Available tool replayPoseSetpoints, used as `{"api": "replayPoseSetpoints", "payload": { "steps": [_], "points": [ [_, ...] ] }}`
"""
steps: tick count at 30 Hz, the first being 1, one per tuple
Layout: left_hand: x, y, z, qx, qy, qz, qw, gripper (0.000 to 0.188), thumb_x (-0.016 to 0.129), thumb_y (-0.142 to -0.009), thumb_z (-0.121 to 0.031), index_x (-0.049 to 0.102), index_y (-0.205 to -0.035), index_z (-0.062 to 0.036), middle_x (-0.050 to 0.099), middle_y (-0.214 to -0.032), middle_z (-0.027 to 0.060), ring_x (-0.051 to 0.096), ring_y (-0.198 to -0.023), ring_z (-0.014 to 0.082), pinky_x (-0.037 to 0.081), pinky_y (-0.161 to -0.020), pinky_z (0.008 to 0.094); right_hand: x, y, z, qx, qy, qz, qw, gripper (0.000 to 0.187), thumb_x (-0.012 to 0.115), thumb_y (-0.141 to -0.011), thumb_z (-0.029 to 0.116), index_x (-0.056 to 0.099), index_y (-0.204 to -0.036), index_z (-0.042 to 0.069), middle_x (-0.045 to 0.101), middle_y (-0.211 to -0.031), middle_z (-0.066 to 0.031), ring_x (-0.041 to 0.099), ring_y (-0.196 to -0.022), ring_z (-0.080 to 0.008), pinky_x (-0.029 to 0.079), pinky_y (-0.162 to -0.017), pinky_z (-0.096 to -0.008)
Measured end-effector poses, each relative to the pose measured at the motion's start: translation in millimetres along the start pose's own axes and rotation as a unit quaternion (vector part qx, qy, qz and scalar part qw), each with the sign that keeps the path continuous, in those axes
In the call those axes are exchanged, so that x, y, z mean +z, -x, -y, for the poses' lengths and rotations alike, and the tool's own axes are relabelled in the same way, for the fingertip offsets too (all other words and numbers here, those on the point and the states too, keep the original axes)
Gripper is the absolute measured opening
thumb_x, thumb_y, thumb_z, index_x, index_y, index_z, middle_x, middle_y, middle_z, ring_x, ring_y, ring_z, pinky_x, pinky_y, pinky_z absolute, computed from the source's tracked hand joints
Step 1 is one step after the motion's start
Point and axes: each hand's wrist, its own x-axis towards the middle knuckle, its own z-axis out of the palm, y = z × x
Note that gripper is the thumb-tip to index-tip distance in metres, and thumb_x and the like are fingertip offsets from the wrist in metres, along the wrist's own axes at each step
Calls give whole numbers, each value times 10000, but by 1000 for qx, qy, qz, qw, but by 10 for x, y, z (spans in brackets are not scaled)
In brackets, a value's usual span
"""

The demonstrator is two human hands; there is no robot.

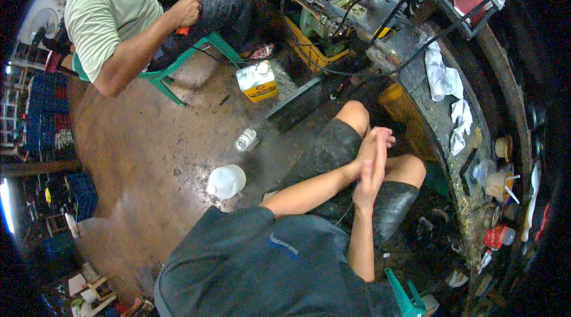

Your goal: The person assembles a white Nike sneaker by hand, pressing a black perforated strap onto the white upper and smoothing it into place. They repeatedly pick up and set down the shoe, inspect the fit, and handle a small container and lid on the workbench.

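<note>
My left hand and my right hand meet above my knees, one against the other. Fingers on both are stretched out, and no object shows between them. The right fingers are slightly smeared by motion, and the palms are hidden. Dark, stained shorts cover my thighs below the hands. To the right, two crumpled white cloths, a larger one and a smaller one, lie on the worn workbench, apart from my hands.
A co-worker sits on a green plastic chair at upper left. On the floor stand a white-and-yellow can, a clear bottle and a whitish jug. A grey corded tool rests on the bench; its black cable crosses above a yellow crate.
</note>
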Motion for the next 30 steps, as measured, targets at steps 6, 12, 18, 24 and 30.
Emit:
{"api": "replayPoseSetpoints", "payload": {
  "steps": [6, 12, 18, 24, 30],
  "points": [
    [-114, -49, 677, -163, 198, 73, 964, 634, 521, -1079, -554, 465, -1509, -91, 572, -1457, 182, 575, -1301, 333, 461, -1082, 420, -28, -75, -660, 71, 91, 17, 993, 626, 350, -1147, 465, 496, -1584, 40, 473, -1644, -179, 369, -1560, -340, 237, -1290, -460],
    [682, 292, 365, -79, -320, -154, 931, 762, 471, -1100, -582, 305, -1683, -121, 397, -1680, 215, 414, -1535, 395, 332, -1266, 501, -189, 58, -1459, 406, -320, -211, 830, 774, 349, -1124, 620, 504, -1570, 7, 432, -1656, -224, 334, -1570, -359, 197, -1298, -474],
    [-317, 864, -1125, 197, -449, 263, 831, 510, 577, -1073, -477, 612, -1448, -133, 551, -1569, 148, 454, -1505, 379, 302, -1276, 534, -996, 74, -803, 97, -104, -104, 984, 544, 509, -1117, 423, 629, -1419, -13, 649, -1377, -163, 537, -1363, -321, 380, -1194, -489],
    [-1156, 756, -1497, 222, -578, 273, 736, 380, 609, -1057, -421, 709, -1397, -284, 320, -1746, 96, 153, -1641, 402, 94, -1308, 655, -1164, 324, -418, 161, 498, 59, 850, 648, 695, -986, 478, 544, -1567, 236, 317, -1744, -141, 357, -1526, -460, 332, -1238, -554],
    [-1196, 730, -1214, 207, -523, 187, 806, 356, 652, -1034, -390, 732, -1376, -329, 223, -1782, 101, 102, -1632, 480, 157, -1303, 638, -1251, 431, -639, 138, 367, -30, 919, 671, 715, -973, 488, 542, -1567, 227, 311, -1747, -138, 393, -1524, -439, 314, -1240, -546]
  ]
}}
